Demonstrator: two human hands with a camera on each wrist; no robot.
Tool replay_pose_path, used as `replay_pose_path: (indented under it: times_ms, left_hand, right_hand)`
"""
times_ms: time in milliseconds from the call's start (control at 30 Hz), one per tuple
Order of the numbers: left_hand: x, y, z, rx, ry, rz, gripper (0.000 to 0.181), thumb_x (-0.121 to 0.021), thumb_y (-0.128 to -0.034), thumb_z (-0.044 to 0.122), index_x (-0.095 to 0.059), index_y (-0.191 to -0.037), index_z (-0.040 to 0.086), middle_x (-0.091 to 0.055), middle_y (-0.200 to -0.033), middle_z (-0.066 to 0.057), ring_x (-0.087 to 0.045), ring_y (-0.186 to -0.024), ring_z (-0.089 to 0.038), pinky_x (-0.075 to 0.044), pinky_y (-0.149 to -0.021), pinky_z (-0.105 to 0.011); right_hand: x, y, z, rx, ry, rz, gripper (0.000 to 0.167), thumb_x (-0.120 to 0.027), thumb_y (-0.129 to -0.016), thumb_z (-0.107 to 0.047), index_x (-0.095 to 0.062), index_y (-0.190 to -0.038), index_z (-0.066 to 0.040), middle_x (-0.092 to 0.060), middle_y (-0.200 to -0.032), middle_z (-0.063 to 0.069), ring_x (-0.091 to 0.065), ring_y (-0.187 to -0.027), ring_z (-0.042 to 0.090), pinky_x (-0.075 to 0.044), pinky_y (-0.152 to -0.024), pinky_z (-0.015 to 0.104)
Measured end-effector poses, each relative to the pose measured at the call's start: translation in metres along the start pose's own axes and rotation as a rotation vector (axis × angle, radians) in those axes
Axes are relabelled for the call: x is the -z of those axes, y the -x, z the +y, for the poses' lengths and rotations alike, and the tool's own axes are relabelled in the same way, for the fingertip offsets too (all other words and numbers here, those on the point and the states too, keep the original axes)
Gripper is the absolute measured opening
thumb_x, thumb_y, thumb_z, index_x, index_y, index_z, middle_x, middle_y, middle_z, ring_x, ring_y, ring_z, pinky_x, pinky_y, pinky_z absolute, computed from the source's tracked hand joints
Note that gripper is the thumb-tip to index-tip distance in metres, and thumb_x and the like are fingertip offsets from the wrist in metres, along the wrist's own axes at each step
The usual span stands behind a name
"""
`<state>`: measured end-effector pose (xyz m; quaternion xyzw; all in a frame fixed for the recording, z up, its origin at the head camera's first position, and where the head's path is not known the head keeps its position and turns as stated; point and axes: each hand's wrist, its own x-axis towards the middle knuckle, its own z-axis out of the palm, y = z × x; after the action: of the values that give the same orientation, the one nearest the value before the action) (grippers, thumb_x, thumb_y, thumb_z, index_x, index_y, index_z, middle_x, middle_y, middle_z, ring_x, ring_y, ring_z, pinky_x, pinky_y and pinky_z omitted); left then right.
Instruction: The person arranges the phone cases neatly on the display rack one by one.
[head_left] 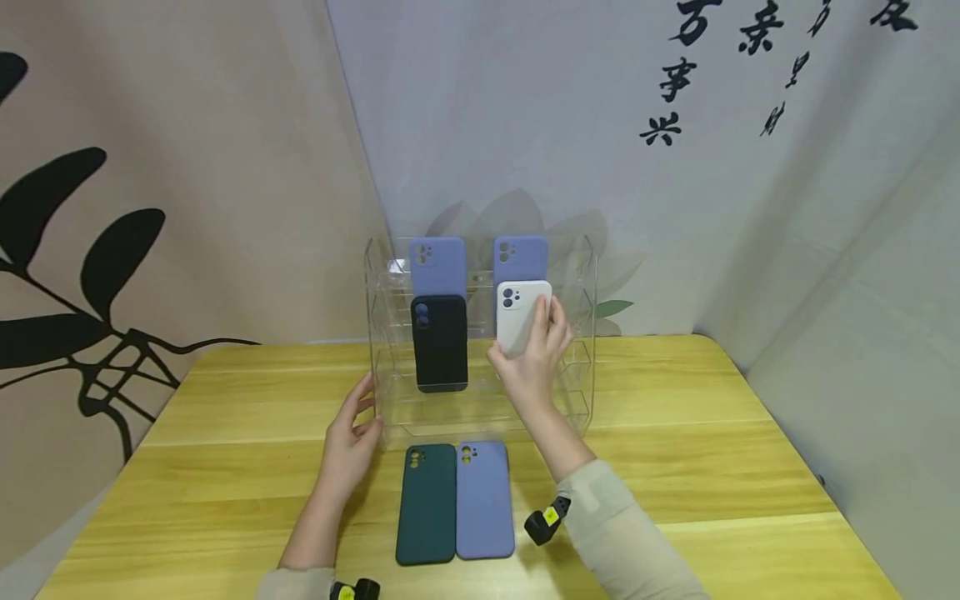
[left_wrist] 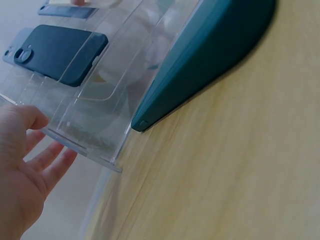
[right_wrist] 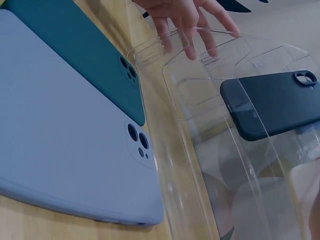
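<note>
My right hand (head_left: 531, 360) holds a white phone case (head_left: 517, 307) upright at the front of a clear tiered stand (head_left: 480, 410), thumb at its lower left and fingers along its right side. Behind it a lavender phone case (head_left: 521, 254) stands in the back tier. My left hand (head_left: 351, 437) rests against the stand's left side, its fingers fairly straight in the right wrist view. On the left half of the stand, a black phone case (head_left: 440, 346) stands before another lavender case (head_left: 437, 262). The white case is mostly out of the wrist views.
On the wooden table (head_left: 247, 467), a dark green phone case (head_left: 426, 504) and a lavender phone case (head_left: 484, 500) lie side by side in front of the stand, between my forearms. A printed curtain (head_left: 480, 108) hangs behind the table.
</note>
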<state>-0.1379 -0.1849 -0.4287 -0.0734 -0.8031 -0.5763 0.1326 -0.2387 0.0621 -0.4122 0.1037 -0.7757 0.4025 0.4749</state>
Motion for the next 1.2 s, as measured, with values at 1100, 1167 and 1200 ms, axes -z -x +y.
replay_pose_path:
  times_ms: [1100,1167,1200]
  left_hand:
    - [0.000,0.000,-0.003,-0.019,-0.010,0.005,0.063,-0.053,-0.0887,-0.015,-0.034,-0.147,0.002,-0.042,-0.140,-0.023,-0.047,-0.120,-0.039,-0.045,-0.081,-0.016]
    - [0.000,0.000,-0.003,-0.020,-0.009,0.005,0.064,-0.053,-0.0887,-0.015,-0.034,-0.147,0.002,-0.042,-0.140,-0.024,-0.047,-0.120,-0.039,-0.045,-0.081,-0.016]
    - [-0.001,-0.001,-0.003,-0.023,-0.009,0.004,0.064,-0.053,-0.0887,-0.015,-0.034,-0.147,0.002,-0.042,-0.140,-0.024,-0.047,-0.120,-0.039,-0.045,-0.081,-0.016]
  right_hand:
    - [-0.001,0.018,0.008,-0.001,0.047,0.000,0.093,-0.079,-0.062,-0.007,-0.036,-0.144,0.003,-0.031,-0.140,0.025,-0.032,-0.121,0.042,-0.036,-0.095,0.054]
    - [0.000,0.018,0.007,-0.009,0.043,-0.004,0.093,-0.080,-0.063,-0.008,-0.036,-0.144,0.002,-0.031,-0.141,0.025,-0.032,-0.122,0.041,-0.036,-0.095,0.054]
    - [0.001,0.018,0.007,-0.014,0.038,-0.006,0.093,-0.080,-0.063,-0.009,-0.036,-0.144,0.002,-0.030,-0.142,0.025,-0.031,-0.123,0.041,-0.037,-0.095,0.055]
